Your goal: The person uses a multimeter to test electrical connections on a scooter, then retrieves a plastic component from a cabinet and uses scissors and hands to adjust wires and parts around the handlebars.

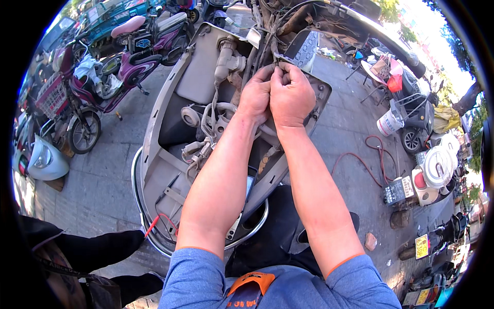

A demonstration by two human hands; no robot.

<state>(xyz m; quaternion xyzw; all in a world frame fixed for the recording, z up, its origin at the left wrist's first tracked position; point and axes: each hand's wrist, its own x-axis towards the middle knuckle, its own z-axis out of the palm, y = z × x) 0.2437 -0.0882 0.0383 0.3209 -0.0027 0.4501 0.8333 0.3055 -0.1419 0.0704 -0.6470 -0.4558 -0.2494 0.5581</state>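
Both my hands meet over the stripped grey body of a scooter. My left hand is closed, its thumb and fingers pinched at the lower end of a dark wire bundle. Right against it, my right hand is closed as well, fingertips pinching a thin wire at the same spot. The exact joint between the fingertips is too small to make out. Beneath my forearms lie loose cables and connectors. A red test lead rests on the scooter's near left end.
A purple electric bike stands at the left, near a pale scooter panel. Another person's dark-clad leg is close at lower left. On the right are a red hose, a white bucket and several parked scooters.
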